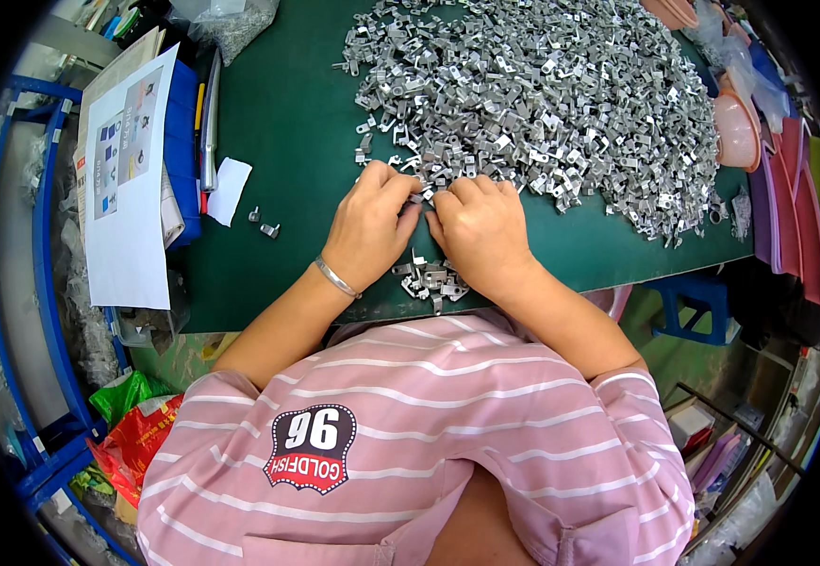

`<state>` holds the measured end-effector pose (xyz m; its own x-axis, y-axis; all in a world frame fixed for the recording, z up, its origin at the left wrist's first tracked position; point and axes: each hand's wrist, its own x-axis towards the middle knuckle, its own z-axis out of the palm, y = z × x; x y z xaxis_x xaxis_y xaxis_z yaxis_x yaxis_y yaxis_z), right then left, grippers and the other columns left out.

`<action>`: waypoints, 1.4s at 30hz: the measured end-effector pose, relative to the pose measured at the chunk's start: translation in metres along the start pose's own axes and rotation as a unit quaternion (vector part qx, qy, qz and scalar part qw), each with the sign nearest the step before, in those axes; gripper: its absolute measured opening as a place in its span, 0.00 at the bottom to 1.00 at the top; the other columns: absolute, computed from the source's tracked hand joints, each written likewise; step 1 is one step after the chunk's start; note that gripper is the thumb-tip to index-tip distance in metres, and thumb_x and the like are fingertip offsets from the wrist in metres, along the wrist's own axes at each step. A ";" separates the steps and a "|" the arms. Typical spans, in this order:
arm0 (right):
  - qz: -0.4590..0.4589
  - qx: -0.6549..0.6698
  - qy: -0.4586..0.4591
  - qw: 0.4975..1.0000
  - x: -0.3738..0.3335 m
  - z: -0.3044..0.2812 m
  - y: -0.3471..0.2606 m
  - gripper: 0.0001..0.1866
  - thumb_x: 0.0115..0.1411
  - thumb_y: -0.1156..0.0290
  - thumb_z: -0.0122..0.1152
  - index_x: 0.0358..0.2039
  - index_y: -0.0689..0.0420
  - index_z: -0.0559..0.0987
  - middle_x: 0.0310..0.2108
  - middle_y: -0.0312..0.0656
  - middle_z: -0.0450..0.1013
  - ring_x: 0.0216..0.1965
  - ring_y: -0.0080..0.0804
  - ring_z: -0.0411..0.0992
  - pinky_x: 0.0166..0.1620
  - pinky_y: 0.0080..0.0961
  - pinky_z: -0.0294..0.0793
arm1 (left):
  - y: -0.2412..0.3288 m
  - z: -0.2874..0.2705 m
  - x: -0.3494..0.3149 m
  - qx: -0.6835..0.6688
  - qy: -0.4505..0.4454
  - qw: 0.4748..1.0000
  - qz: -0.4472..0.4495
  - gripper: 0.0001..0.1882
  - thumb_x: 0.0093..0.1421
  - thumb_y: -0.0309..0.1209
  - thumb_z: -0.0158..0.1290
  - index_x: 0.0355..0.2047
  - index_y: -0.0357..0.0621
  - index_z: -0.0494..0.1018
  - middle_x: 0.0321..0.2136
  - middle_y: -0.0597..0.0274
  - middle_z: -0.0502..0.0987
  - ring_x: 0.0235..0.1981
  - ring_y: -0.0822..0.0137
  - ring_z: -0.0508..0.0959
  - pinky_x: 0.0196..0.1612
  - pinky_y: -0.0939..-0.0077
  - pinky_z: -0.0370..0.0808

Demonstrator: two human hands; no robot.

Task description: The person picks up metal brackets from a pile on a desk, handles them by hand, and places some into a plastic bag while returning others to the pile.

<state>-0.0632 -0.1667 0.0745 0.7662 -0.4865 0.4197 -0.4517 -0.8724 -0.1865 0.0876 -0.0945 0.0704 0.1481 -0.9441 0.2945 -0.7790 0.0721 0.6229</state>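
Observation:
A large heap of small bent metal brackets (523, 104) covers the far middle and right of the green table. At the heap's near edge my two hands work close together. My left hand (370, 224) is closed, with a small metal bracket (416, 198) pinched at its thumb and fingertips. Just beside it, my right hand (482, 229) has its fingers curled down; what they hold is hidden. Between my wrists, near the table's front edge, lies a small pile of brackets (431, 282). Two loose brackets (264, 223) lie to the left.
At the left stand a blue bin (182, 141) and a printed sheet (127, 179), with a white paper scrap (229, 191) close by. A pink basket (738, 130) sits at the right edge. A blue stool (697, 304) stands below the table at right.

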 end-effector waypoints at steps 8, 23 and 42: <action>-0.039 -0.011 -0.027 0.999 0.009 -0.002 0.004 0.02 0.42 0.72 0.58 0.16 0.55 0.75 0.22 0.38 0.70 0.28 0.35 0.70 0.32 0.33 0.63 | -0.004 -0.009 -0.008 -0.239 0.020 0.960 -0.145 0.11 0.52 0.16 0.55 0.37 0.35 0.74 0.34 0.59 0.75 0.33 0.71 0.79 0.37 0.80 0.76; 0.283 0.586 -0.210 0.730 0.004 -0.035 0.022 0.08 0.60 0.72 0.60 0.35 0.64 0.80 0.27 0.36 0.76 0.27 0.18 0.72 0.32 0.16 0.72 | 0.010 -0.015 -0.022 -0.492 0.004 0.858 -0.148 0.26 0.53 0.09 0.52 0.53 0.32 0.64 0.39 0.58 0.72 0.41 0.72 0.75 0.46 0.80 0.74; -0.053 0.290 -0.090 0.951 -0.010 -0.033 0.032 0.06 0.50 0.69 0.65 0.22 0.57 0.78 0.23 0.38 0.70 0.28 0.38 0.70 0.32 0.33 0.67 | 0.002 -0.025 -0.025 -0.147 -0.087 0.984 0.049 0.08 0.50 0.24 0.62 0.32 0.39 0.76 0.30 0.60 0.76 0.27 0.67 0.76 0.30 0.77 0.72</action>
<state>-0.1005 -0.1876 0.0935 0.8824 -0.3497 0.3147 -0.0795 -0.7701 -0.6330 0.0983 -0.0632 0.0825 -0.0456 -0.9669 0.2512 -0.5712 0.2315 0.7875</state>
